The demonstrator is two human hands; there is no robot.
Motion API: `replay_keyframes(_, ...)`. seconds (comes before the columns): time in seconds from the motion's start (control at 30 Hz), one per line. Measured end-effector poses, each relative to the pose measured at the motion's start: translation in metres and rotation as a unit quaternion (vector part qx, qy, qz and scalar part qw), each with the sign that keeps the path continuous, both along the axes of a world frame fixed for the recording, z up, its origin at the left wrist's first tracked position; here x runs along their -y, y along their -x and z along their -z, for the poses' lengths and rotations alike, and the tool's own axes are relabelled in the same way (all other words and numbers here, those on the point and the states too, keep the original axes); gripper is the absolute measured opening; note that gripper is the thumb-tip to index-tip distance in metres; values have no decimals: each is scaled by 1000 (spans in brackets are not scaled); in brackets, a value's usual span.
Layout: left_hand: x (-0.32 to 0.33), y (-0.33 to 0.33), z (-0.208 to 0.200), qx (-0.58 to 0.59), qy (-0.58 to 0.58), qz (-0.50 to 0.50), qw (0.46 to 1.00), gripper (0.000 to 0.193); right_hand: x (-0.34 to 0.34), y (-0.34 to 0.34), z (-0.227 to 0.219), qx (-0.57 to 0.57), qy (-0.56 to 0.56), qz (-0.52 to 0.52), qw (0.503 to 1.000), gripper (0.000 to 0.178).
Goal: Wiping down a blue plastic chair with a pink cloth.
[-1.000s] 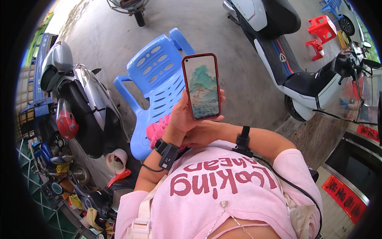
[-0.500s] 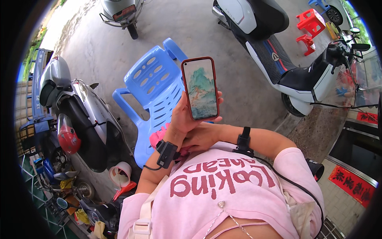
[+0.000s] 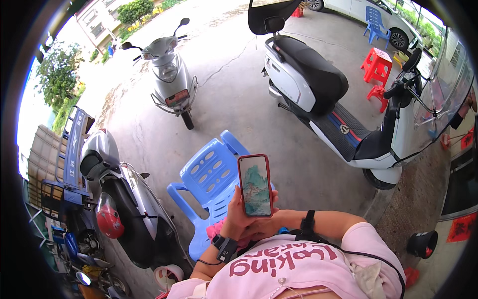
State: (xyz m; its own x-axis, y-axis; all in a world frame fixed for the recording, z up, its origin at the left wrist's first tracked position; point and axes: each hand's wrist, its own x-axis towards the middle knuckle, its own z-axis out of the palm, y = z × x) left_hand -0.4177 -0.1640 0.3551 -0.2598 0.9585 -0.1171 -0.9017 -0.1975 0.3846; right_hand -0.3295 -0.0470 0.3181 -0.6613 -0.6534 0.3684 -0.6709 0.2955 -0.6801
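A phone [image 3: 256, 187] in a red case is held upright in my left hand [image 3: 237, 212], its lit screen showing a green mountain painting. My fingertips show along the case's right edge. My right hand [image 3: 256, 230] lies below it, crossed over against my left wrist, with its fingers curled and partly hidden. Whatever those fingers hold cannot be made out. Bunched pink material [image 3: 215, 229] sits beside my left wrist. Just beyond my hands stands a blue plastic chair [image 3: 211, 169] with slots and oval holes.
A silver scooter [image 3: 167, 74] faces me ahead; a white scooter [image 3: 338, 124] stands at right. Another scooter [image 3: 129, 214] is close on my left with a red helmet [image 3: 108, 222]. Red stools [image 3: 377, 65] and a white car [image 3: 348, 9] are farther right. A black bucket [image 3: 422, 244] sits near my right side.
The view has tilted up, so the chair, phone and scooters sit lower and more ground shows ahead. My left hand keeps its hold on the phone; the right hand stays by the left wrist.
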Motion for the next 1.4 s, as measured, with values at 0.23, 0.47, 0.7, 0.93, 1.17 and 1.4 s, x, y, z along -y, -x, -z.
replay_keyframes(0.23, 11, -23, -7, -21, 17, -37, 999, 74, -30, -33, -3, -82, -33, 100, 991, 55)
replay_keyframes(0.47, 7, -27, -22, 22, 21, -40, 999, 74, -63, -48, -5, 21, 69, 323, 944, 25)
replay_keyframes(0.7, 30, -23, -16, 72, -42, 48, 995, 75, -44, -51, -52, 285, 380, 416, 775, 22)
replay_keyframes(0.93, 71, -33, -11, 86, -6, 60, 994, 73, 0, -49, -49, 383, 523, 307, 697, 19)
replay_keyframes(1.17, 95, -39, -15, 75, 1, 68, 995, 73, 21, -58, -46, 405, 576, 238, 669, 17)
replay_keyframes(1.4, 102, -52, -15, 56, -14, 107, 993, 74, 30, -75, -42, 407, 589, 231, 659, 16)
